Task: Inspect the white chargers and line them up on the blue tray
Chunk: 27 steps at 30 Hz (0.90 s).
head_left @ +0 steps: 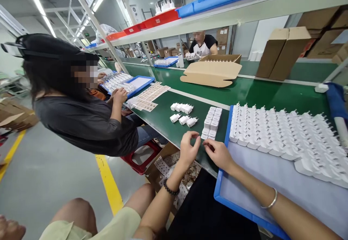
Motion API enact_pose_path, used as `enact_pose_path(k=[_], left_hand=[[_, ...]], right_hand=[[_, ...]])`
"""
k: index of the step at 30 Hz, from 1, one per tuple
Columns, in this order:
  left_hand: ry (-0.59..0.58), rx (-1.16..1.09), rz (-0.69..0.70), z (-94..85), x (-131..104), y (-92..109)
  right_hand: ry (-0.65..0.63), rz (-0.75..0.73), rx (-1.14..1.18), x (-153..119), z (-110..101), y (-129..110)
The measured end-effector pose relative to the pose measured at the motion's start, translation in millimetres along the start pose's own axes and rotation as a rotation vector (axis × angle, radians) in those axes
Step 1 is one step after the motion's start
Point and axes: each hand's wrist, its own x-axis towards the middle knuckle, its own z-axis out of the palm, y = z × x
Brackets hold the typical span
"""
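Observation:
My left hand (189, 147) is above the bench's front edge, its fingers curved and the thumb apart from them, with nothing visible between. Just to its right, my right hand (219, 155) has thumb and fingertips pressed together; anything in that pinch is too small or hidden to make out. Beyond both hands, close to the fingertips, stand stacks of small white pieces with printed tops (212, 120) in two columns. Several white plug adapters (184, 120) lie in two groups to the left of the stacks. A blue tray (227, 193) under my right forearm carries many white plug adapters (280, 131), pins up.
Sticker sheets (152, 93) lie farther left on the green bench, beside a seated co-worker (81, 102) at a blue tray (143, 84). An open carton (212, 73) and another person (202, 46) are across. A box of scraps (163, 164) sits below the edge. A shelf (244, 13) hangs overhead.

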Motion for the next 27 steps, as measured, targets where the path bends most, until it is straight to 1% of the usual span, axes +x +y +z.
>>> enact_pose_path(k=[2,3,6,8,11,13,15,17,19,21,23,27], left_hand=[[-0.076,0.032,0.049,9.9,25,-10],[-0.138,0.042,0.090,16.4,37,-12],[-0.366,0.083,0.222,35.4,77,-11],[-0.509,0.128,0.268,43.6,101,-8],[-0.666,0.208,0.280,47.2,129,-7],[-0.729,0.248,0.287,45.9,139,-6],[-0.760,0.270,0.298,43.7,144,-5],[-0.760,0.281,0.301,42.3,144,-4],[-0.718,0.286,0.285,43.2,140,-5],[-0.631,0.284,0.248,46.9,135,-7],[-0.519,0.268,0.196,53.0,128,-10],[-0.311,0.181,0.107,64.0,118,-16]], right_hand=[[0.007,-0.005,0.001,1,0,0],[0.009,-0.005,0.000,1,0,1],[0.019,-0.003,-0.004,2,0,2],[0.018,-0.003,-0.009,2,0,2],[0.006,-0.003,-0.017,2,0,0],[0.003,-0.001,-0.019,2,-1,-1],[0.004,0.000,-0.016,3,-1,-2],[0.004,0.000,-0.004,5,-1,-2],[0.004,-0.003,0.017,6,-2,-3],[-0.001,-0.007,0.050,5,-3,-2],[-0.008,-0.006,0.092,4,-4,-1],[-0.024,0.038,0.195,2,-9,1]])
